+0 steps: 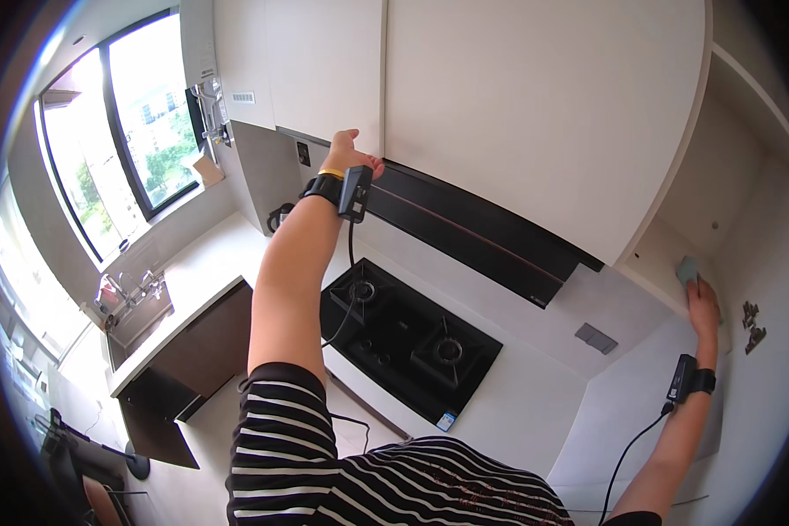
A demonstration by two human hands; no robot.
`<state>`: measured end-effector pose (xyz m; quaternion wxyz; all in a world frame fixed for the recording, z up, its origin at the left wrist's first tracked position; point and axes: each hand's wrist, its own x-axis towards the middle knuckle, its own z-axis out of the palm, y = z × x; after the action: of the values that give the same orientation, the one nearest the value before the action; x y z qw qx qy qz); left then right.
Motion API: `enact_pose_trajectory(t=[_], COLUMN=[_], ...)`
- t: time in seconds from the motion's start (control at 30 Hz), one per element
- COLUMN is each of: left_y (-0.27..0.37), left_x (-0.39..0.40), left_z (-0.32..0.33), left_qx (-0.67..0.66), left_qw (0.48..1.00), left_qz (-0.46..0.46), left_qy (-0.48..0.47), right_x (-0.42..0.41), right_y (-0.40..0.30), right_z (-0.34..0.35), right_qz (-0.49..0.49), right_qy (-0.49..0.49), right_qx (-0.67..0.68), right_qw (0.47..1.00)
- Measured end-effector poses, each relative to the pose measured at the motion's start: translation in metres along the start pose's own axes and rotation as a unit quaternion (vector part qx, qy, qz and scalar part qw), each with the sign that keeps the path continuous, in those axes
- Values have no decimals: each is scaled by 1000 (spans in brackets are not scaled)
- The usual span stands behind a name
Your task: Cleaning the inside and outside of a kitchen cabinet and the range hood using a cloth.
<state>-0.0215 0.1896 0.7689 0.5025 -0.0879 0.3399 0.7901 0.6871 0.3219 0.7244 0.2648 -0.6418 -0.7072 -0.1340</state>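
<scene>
My left hand [352,158] is raised at the lower edge of a pale upper cabinet door [329,79]. Its thumb stands apart from the curled fingers and nothing shows in it; whether it touches the door I cannot tell. Far to the right, my right hand [702,306] holds a blue-green cloth [686,269] against the bottom board [657,260] of an open wall cabinet. Part of the cloth is hidden under the fingers. Each wrist wears a black strap with a small cabled device. A wide closed door panel [532,98] hangs between the hands.
A black range hood [460,227] runs beneath the cabinets, above a black two-burner gas hob [407,342]. Metal hinge hardware [754,327] sticks out near my right hand. At left are a sink [141,322], a window [151,112] and an open lower cabinet door [158,427].
</scene>
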Motion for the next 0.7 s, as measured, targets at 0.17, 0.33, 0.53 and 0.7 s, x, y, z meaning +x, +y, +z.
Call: enact_pose_trajectory(t=[0.17, 0.33, 0.53, 0.7], left_y=[-6, 8, 15, 26], left_x=[-11, -6, 4, -29], left_z=[1, -8, -40, -96], left_qx=[-4, -41, -70, -60], left_qw=[1000, 998, 997, 987], left_qz=[16, -28, 13, 73], left_qy=[13, -34, -26, -132], right_x=[3, 4, 9, -1], right_y=[13, 8, 14, 14], right_z=[1, 4, 9, -7], right_qz=[-3, -12, -44, -32], right_qy=[-1, 6, 12, 14], right_qx=[10, 0, 40, 48], right_qw=[1000, 1000, 998, 998])
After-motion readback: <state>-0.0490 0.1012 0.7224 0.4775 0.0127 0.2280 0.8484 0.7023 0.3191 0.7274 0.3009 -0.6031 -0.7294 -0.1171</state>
